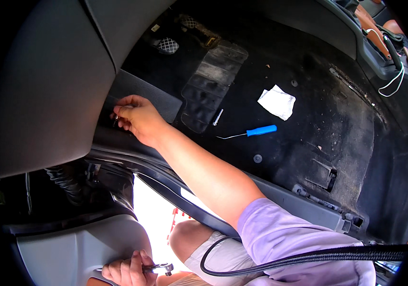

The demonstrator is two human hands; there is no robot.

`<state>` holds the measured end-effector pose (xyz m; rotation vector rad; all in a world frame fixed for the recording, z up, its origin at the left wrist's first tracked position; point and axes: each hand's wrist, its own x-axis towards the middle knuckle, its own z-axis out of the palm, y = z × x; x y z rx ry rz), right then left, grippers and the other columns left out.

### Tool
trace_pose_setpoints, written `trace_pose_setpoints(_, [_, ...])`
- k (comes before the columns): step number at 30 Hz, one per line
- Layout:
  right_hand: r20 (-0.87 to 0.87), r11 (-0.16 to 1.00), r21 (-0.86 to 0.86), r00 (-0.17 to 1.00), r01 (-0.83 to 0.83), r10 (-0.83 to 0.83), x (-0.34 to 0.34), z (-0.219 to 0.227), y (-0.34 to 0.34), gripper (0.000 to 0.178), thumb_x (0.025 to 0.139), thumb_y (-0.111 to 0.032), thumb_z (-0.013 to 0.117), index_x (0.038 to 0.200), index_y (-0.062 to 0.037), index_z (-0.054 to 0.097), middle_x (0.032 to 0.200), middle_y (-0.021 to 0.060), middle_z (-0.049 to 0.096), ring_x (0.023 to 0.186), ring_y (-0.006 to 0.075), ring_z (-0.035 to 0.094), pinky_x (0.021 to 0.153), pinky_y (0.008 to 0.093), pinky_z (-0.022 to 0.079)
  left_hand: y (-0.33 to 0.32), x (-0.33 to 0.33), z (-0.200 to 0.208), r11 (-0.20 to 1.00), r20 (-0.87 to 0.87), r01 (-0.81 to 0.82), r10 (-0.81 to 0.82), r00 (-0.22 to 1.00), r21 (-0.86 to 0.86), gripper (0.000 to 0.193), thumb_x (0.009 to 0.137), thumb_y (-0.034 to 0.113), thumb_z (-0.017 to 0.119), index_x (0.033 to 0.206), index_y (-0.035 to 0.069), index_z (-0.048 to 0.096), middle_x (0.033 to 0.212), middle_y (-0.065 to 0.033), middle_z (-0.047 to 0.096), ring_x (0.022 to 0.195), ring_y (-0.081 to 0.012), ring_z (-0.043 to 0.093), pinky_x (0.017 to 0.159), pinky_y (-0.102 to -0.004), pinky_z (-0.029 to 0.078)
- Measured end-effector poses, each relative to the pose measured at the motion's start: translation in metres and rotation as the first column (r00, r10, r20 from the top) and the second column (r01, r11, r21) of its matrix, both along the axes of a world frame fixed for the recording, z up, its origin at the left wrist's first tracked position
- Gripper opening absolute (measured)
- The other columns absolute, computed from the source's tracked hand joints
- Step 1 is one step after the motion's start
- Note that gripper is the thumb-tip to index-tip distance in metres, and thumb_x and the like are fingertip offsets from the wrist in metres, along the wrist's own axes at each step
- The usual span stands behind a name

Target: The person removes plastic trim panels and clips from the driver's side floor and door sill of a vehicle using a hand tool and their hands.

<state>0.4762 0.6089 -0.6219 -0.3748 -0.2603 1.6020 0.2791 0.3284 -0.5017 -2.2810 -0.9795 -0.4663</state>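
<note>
My right hand (139,119) reaches across the sill (280,195) of the car, with the fingers bent and pinching a small metal piece (116,119). Which kind of piece it is, I cannot tell, because my fingers cover part of it. This hand is near the corner of the car floor (242,100) where the sill edge meets the pedal end, just beside a grey panel (151,93).

My left hand (128,270) is well apart from it, in front of the pale door panel (77,252). Its fingers are closed around the handle of a ratchet wrench (165,268), whose head sticks out toward my knee (187,238).

On the floor, a ribbed black pad (216,71) lies toward the pedal end, near a pedal (168,45) with a crossed pattern. A slim, bolt-like piece (218,117) is just beside this pad, on its sill side. Next comes a blue-handled pick (262,130), its thin bent tip pointing to the pedal end. Farther from the sill edge lies a white folded sheet (278,102).
</note>
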Motion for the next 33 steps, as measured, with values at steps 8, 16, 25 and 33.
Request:
trace_pose_setpoints(8, [0.235, 0.998, 0.029, 0.97, 0.057, -0.062, -0.002, 0.001, -0.003, 0.012, 0.095, -0.009, 0.079, 0.102, -0.0029, 0.073, 0.085, 0.0054, 0.069, 0.067, 0.012, 0.061, 0.057, 0.0259, 0.044, -0.001, -0.003, 0.0, 1.0, -0.005, -0.003, 0.003, 1.0, -0.007, 0.013, 0.096, 0.026, 0.079, 0.088, 0.016, 0.074, 0.067, 0.0003, 0.06, 0.056, -0.0239, 0.048, 0.066, -0.0409, 0.035])
trace_pose_setpoints(16, [0.146, 0.998, 0.05, 0.989, 0.024, -0.031, -0.005, -0.003, -0.002, 0.025, 0.097, -0.007, 0.074, 0.122, -0.0009, 0.076, 0.09, 0.0036, 0.071, 0.07, 0.0111, 0.056, 0.058, 0.0248, 0.042, 0.0, -0.004, -0.001, 1.0, 0.018, 0.001, -0.001, 1.0, 0.007, 0.012, 0.096, 0.027, 0.077, 0.089, 0.019, 0.073, 0.065, 0.001, 0.058, 0.056, -0.0231, 0.049, 0.066, -0.0404, 0.035])
trace_pose_setpoints(25, [0.01, 0.988, 0.155, 1.0, -0.008, 0.007, -0.005, -0.012, -0.002, 0.015, 0.099, -0.012, 0.074, 0.11, -0.0022, 0.072, 0.09, 0.005, 0.071, 0.07, 0.0107, 0.056, 0.06, 0.0242, 0.042, -0.002, -0.005, 0.0, 1.0, 0.024, 0.002, -0.002, 1.0, 0.007, 0.01, 0.096, 0.026, 0.074, 0.089, 0.021, 0.073, 0.063, 0.0006, 0.054, 0.054, -0.0231, 0.048, 0.063, -0.0403, 0.034])
trace_pose_setpoints(33, [0.233, 0.991, 0.087, 0.965, 0.1, -0.118, -0.009, -0.01, -0.003, 0.02, 0.105, -0.022, 0.07, 0.101, -0.0031, 0.07, 0.078, 0.0023, 0.065, 0.068, 0.0103, 0.059, 0.058, 0.0246, 0.042, -0.003, -0.008, -0.004, 1.0, 0.028, -0.004, 0.005, 1.0, -0.02, 0.012, 0.095, 0.022, 0.076, 0.087, 0.015, 0.07, 0.066, -0.0007, 0.058, 0.06, -0.0229, 0.051, 0.07, -0.0418, 0.037])
